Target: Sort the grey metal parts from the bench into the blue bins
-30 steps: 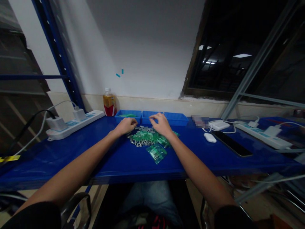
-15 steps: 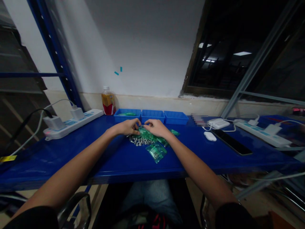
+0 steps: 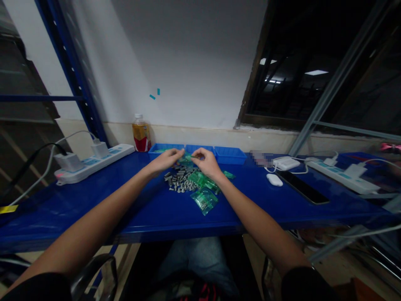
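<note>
Between my two hands a small green plastic bag [image 3: 187,158] is held up over the table. My left hand [image 3: 169,159] pinches its left side, and my right hand [image 3: 206,162] pinches the right side. Right below lies a loose pile of small silvery metal screws or similar fasteners [image 3: 181,181]; their exact kind is too small to tell. More green bags [image 3: 202,179] lie heaped against the pile's right side. Nearer the front edge, a flat green bag [image 3: 204,200] shows metal pieces inside.
Three blue trays [image 3: 230,155] line the back of the blue table [image 3: 138,215], the left one with something green in it. A drink bottle [image 3: 141,133] and a power strip [image 3: 94,163] stand left. At right are a white case [image 3: 275,179], a phone [image 3: 302,187] and another power strip [image 3: 344,177].
Both hands have risen slightly away from the pile, lifting a green bag between them. More of the metal pieces now show underneath.
</note>
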{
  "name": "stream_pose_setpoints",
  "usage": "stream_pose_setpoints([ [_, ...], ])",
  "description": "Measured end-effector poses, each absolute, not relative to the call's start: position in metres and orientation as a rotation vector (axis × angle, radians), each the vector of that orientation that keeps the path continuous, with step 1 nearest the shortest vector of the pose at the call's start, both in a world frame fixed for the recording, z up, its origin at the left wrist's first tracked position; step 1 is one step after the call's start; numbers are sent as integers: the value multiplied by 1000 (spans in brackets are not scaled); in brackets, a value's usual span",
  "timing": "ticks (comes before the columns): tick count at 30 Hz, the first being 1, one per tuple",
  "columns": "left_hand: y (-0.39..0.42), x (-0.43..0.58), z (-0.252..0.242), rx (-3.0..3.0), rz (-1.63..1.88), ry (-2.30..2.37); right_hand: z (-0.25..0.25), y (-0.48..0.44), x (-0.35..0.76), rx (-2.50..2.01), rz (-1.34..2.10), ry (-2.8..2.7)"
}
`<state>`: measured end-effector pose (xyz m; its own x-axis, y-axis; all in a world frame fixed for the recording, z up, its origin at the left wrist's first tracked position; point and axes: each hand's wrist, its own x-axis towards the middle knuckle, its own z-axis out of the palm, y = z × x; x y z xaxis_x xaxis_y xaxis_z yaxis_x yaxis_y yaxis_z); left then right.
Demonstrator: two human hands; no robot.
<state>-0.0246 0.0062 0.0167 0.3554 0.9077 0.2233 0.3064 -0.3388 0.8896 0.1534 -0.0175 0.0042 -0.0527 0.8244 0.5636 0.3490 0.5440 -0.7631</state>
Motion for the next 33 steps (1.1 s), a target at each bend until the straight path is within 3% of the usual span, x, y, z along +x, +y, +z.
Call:
stream_pose_setpoints([
  [3, 2, -20, 20, 1548, 912, 881, 11, -23, 159, -911, 459, -1684],
  [7, 1, -10, 18, 1343, 1094, 845, 10, -25, 161, -865, 348, -1704],
  [12, 1, -6, 14, 1444, 1198, 803, 1, -14, 162, -1118, 301, -1644],
  [18, -9, -6, 14, 2350, 1305, 869, 1, -13, 154, -1090, 1148, -1374],
  [20, -13, -6, 15, 2601, 1274, 851, 1, -14, 153, -1030, 1184, -1321],
  [23, -15, -5, 19, 2609, 1217, 892, 1, -15, 154, -1054, 880, -1377],
  [28, -8, -7, 21, 1842, 1123, 1060, 6, -24, 157, -997, 174, -1763],
  [33, 7, -19, 23, 1603, 1098, 1105, 11, -32, 157, -935, 11, -2072],
])
